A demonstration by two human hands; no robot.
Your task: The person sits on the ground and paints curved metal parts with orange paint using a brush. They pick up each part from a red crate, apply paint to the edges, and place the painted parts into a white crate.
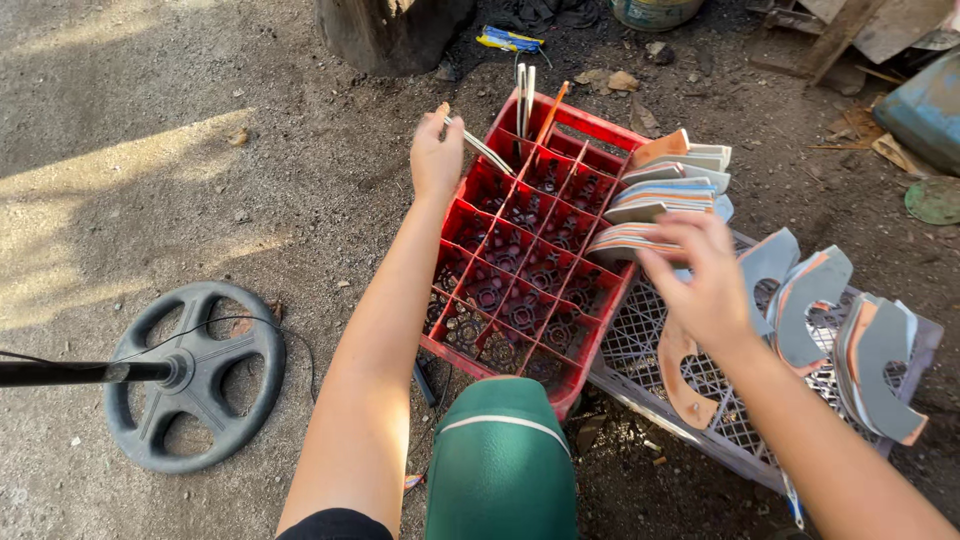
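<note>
My left hand point(436, 155) is raised at the far left corner of a red bottle crate point(470, 345) and is closed on a thin flat metal blade point(487, 152) that points into the crate. My right hand point(703, 275) reaches to the right of the crate, fingers curled on a stack of curved grey and orange sheet pieces point(655, 200) resting on the crate's right rim. More curved pieces point(810, 300) lie on a grey mesh tray point(640, 350) beside it. My green-clad knee point(500, 460) is in front of the crate.
A black wheel-shaped base point(190, 375) with a dark pole lies on the dirt at left. Two upright blades and an orange-handled tool point(550, 110) stand in the crate's far cells. A tree stump point(390, 30), scrap wood and a blue container point(930, 110) lie beyond.
</note>
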